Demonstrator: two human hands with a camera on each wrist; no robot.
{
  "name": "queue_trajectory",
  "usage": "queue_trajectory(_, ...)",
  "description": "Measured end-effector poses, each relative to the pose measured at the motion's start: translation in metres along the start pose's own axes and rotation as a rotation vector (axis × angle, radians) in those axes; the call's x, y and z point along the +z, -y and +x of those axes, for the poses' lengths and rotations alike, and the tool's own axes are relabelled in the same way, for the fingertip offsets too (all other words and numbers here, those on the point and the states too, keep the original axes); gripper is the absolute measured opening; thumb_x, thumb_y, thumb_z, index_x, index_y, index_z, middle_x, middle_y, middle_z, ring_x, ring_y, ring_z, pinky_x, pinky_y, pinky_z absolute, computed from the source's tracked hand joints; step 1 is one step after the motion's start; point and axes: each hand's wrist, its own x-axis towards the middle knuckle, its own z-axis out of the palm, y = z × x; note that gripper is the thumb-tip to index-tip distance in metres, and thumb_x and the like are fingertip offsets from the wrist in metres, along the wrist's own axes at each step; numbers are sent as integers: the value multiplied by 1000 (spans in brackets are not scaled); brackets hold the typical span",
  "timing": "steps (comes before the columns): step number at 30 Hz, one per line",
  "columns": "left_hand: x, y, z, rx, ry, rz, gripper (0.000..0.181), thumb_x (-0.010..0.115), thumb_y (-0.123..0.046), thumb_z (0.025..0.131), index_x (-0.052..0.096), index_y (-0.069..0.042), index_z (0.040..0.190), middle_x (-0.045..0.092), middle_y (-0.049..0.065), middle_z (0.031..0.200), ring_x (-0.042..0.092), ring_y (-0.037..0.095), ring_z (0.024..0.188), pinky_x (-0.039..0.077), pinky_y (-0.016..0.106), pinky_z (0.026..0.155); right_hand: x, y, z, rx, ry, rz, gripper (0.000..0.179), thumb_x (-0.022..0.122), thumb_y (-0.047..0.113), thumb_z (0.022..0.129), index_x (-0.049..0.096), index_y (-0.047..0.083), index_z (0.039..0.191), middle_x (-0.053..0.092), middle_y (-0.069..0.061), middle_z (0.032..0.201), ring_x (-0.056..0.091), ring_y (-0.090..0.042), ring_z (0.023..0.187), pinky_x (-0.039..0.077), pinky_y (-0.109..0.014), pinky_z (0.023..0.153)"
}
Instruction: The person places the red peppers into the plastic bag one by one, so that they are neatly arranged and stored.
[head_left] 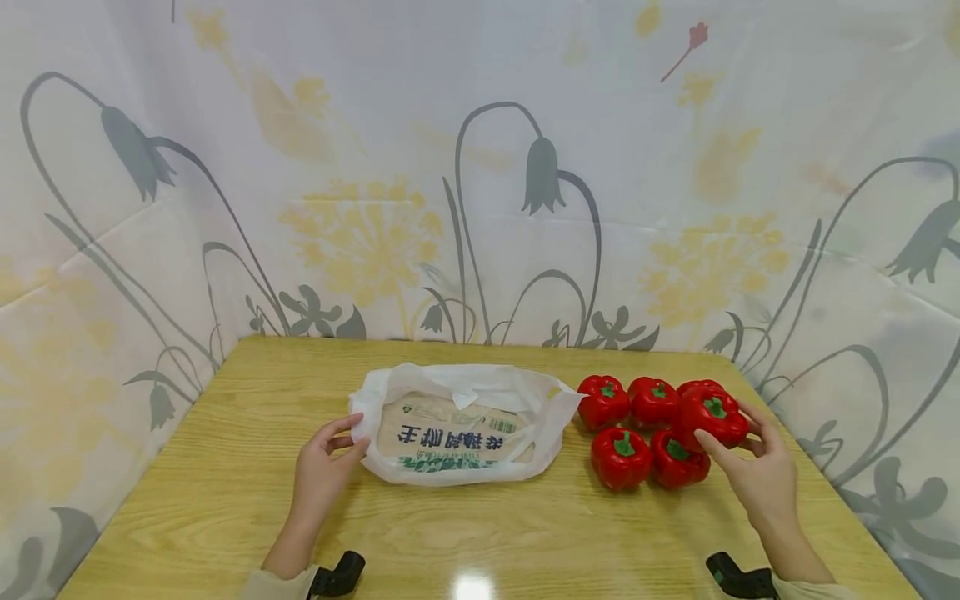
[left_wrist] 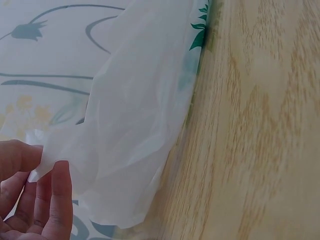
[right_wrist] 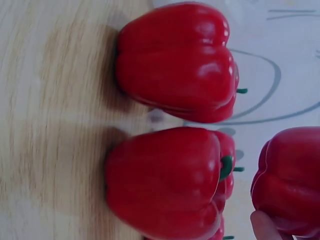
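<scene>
A red bell pepper (head_left: pixel 711 418) is at the right of the head view, raised above the worktop (head_left: pixel 480 525) and partly covering others behind it. The right hand (head_left: pixel 763 477) grips it, the fingers curled around its far side and the thumb against its near side. Five more red peppers (head_left: pixel 621 462) with green stems are clustered just left of and beneath it. To their left, near the middle of the frame, a white plastic bag (head_left: pixel 557 429) lies with its mouth open, showing dark blue lettering and green leaves. The left hand (head_left: pixel 328 457) pinches the bag's left edge between thumb and fingers. Black devices (head_left: pixel 339 575) show at both wrists along the bottom. Flower-patterned cloth (head_left: pixel 480 233) hangs behind, filling the upper frame.
</scene>
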Motion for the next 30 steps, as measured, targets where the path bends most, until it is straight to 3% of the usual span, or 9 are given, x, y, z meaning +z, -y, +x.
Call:
queue_trajectory(10,0,-1,0,17,-5,-16,36,69,-9,85,61,-4,120,58,14,113,56,10,87,48,16,62,12,17,-5,-41,6,45,69,75,21,80,42,10,140,45,2,109,49,7,82,43,-7,62)
queue_trajectory(22,0,-2,0,12,5,-23,36,68,-8,85,61,-4,120,57,13,117,56,10,88,49,16,64,30,28,-12,-116,26,111,66,76,13,78,46,10,137,47,5,106,51,1,83,45,-9,62)
queue_trajectory(30,-1,-1,-1,4,3,-9,36,68,-11,86,61,-4,120,57,13,118,55,13,90,49,16,62,44,40,-16,-79,67,129,66,76,16,79,44,10,137,44,-3,113,48,-5,90,44,-8,67)
